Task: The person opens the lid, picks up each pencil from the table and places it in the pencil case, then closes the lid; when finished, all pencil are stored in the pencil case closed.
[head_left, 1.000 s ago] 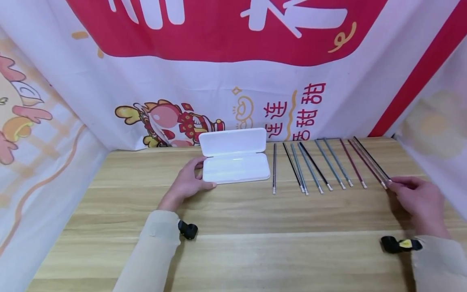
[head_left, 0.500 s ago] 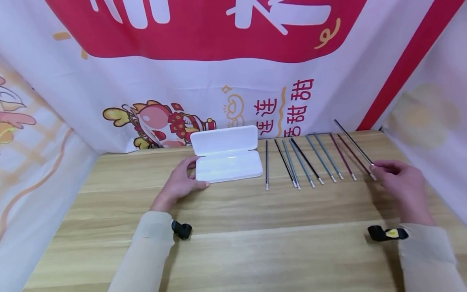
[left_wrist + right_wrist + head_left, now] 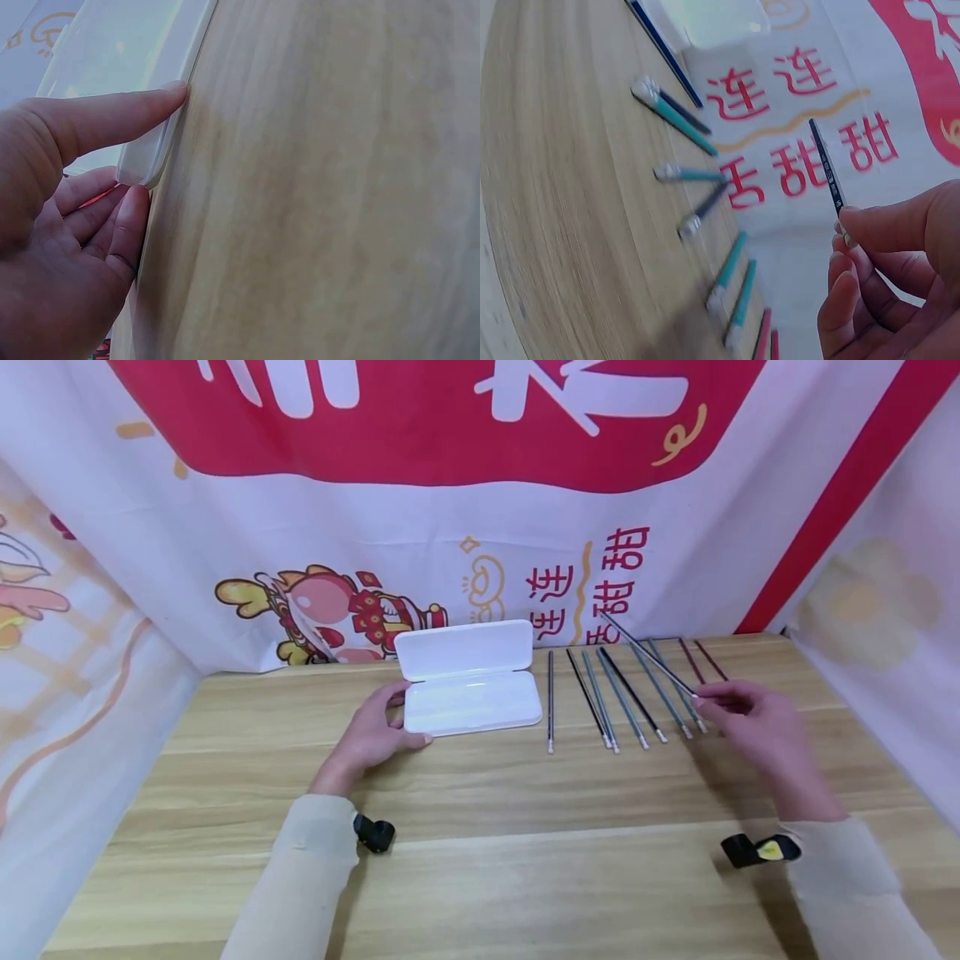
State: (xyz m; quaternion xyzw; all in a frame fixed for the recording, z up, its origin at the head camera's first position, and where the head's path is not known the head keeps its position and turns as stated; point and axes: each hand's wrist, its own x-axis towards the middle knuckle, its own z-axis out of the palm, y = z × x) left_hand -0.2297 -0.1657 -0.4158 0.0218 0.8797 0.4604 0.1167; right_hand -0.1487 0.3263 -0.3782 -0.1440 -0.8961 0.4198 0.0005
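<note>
A white pencil case (image 3: 474, 703) lies on the table with its lid raised against the backdrop; no pencils show inside. My left hand (image 3: 369, 739) holds its left end, thumb (image 3: 124, 120) along the front edge and fingers bent at the end. My right hand (image 3: 757, 727) pinches a black pencil (image 3: 648, 656) near its white eraser end, between thumb and fingers. The pencil (image 3: 826, 165) is lifted and tilted, its far end pointing up toward the backdrop. It hangs over the right part of the pencil row, and my hand partly hides the red pencils (image 3: 711, 660).
Right of the case several pencils lie side by side, eraser ends toward me: a dark one (image 3: 551, 702) nearest the case, then black and teal pencils (image 3: 624, 700). A printed cloth backdrop (image 3: 420, 552) rises behind the wooden table (image 3: 480, 877).
My right hand has lifted the black pencil off the right end of the row and carried it left, over the teal pencils. My left hand has stayed at the case.
</note>
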